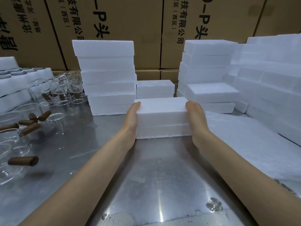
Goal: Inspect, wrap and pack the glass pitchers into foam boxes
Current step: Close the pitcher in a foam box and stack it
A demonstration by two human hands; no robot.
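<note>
A closed white foam box [162, 118] sits on the steel table [146, 185] straight ahead. My left hand [132, 118] presses flat against its left side with straight fingers. My right hand [196, 118] presses flat against its right side the same way. Several glass pitchers with brown wooden handles [31, 123] stand and lie at the left of the table; more glassware [65, 84] stands further back.
Tall stacks of foam boxes rise at back left [105, 75] and back right [206, 62], with a low stack [154, 88] between them. More foam [268, 79] is piled at the far right. White wrapping sheets [244, 141] lie at right. Cardboard cartons [130, 22] line the back.
</note>
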